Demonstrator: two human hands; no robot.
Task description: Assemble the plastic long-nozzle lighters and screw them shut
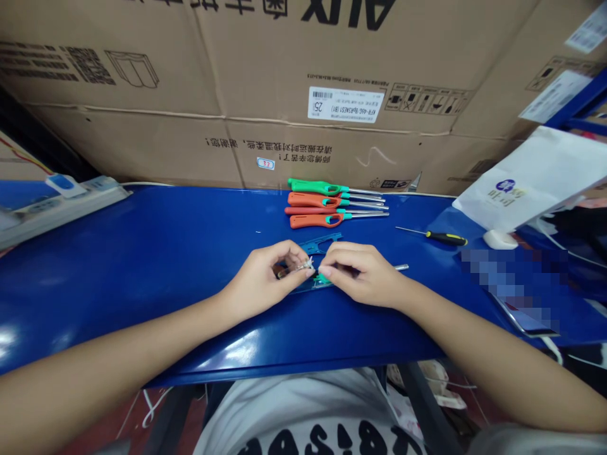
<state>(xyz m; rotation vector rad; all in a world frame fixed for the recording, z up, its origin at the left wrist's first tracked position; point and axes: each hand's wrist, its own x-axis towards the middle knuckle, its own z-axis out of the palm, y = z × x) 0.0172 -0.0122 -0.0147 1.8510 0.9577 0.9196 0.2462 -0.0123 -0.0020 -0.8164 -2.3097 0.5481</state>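
At the middle of the blue table [156, 253], my left hand [265, 275] is closed on a small clear lighter part with a whitish tip [309, 263]. Its fingers cover most of the part. Close beside it, my right hand [363, 275] has thumb and forefinger pinched together, and what lies between them is hidden. A green plastic piece [324, 279] shows right under those fingertips. Behind both hands lies a blue lighter casing half [317, 244]. A metal tube end [402, 267] sticks out past my right hand.
Several long-nosed lighters, among them a green one [313, 186] and an orange one [313, 220], lie in a stack behind my hands. To the right are a screwdriver [446, 238], a phone [526, 322] and a white bag [531, 180]. A power strip [61, 208] sits left; a carton [265, 76] stands behind.
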